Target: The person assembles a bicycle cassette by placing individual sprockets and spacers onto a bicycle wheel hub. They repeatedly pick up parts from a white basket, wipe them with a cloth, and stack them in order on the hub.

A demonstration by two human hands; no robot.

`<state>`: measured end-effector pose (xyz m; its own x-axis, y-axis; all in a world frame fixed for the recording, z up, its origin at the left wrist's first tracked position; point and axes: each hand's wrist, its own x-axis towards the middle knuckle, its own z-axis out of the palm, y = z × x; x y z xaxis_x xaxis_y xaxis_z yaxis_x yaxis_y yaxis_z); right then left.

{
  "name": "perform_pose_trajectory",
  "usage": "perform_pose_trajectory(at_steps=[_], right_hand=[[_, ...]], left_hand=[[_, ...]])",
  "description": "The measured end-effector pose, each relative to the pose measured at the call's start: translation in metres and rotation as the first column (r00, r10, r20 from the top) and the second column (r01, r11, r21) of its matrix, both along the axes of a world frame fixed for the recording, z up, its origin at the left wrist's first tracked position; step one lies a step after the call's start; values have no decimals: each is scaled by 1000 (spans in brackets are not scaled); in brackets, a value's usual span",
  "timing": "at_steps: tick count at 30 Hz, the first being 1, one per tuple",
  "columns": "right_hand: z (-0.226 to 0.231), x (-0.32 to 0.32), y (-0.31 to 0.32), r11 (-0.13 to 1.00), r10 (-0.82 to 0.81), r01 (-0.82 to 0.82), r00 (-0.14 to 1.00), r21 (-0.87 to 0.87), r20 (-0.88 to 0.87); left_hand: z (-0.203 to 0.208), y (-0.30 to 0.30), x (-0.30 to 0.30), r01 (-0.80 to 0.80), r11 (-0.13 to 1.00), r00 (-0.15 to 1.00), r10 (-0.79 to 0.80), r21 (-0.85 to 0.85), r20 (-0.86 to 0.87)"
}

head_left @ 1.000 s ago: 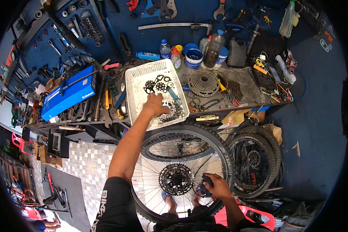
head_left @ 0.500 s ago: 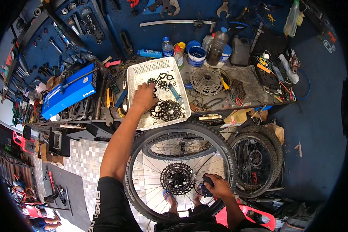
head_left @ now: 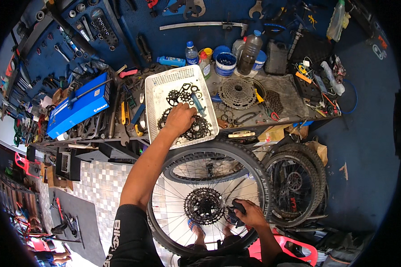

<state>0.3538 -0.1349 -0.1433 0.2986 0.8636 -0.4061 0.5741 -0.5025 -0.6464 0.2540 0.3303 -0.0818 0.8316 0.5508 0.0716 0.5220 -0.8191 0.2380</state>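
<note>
My left hand (head_left: pixel 179 119) reaches into a white perforated plastic tray (head_left: pixel 156 82), its fingers bent down among black bicycle sprockets (head_left: pixel 199 129). The fingertips are partly hidden, and what they grip cannot be made out. Beside them lies a blue tool-like piece (head_left: pixel 198 104), with smaller sprockets and rings (head_left: pixel 185 95) farther back. Below the tray a bicycle wheel (head_left: pixel 263 189) stands in front of me, a dark cassette (head_left: pixel 204 206) at its hub. Right of this cassette, my right hand (head_left: pixel 251 214) is closed round a black object (head_left: pixel 237 208) whose kind does not show.
On the cluttered bench, a large silver cassette (head_left: pixel 237 93) sits right of the tray, near a dark bottle (head_left: pixel 250 52). A blue box (head_left: pixel 79 107) lies to the left. More wheels (head_left: pixel 294 182) lean at the right, by a red chair (head_left: pixel 294 249).
My left hand has moved right and nearer within the tray, from the small sprockets to the larger ones. My right hand stays by the wheel with the black object.
</note>
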Motion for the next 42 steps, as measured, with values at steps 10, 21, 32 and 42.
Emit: perform_pose_trajectory(at_steps=[10,21,32,42], right_hand=[[-9,0,-5,996,22,-23,1000,90,15],[66,-5,41,680,-357,570,806,460,-472],[120,-72,124,733,-187,173,981,658,-50],[82,-17,110,343,-97,912,-204,-225,-974]], left_hand=[[10,3,-14,-94,847,891,306,-523,335],[58,-169,-92,59,586,657,586,-808,473],[47,-302,-111,231,430,639,609,-873,469],[100,-332,-145,-27,936,575,303,-352,760]])
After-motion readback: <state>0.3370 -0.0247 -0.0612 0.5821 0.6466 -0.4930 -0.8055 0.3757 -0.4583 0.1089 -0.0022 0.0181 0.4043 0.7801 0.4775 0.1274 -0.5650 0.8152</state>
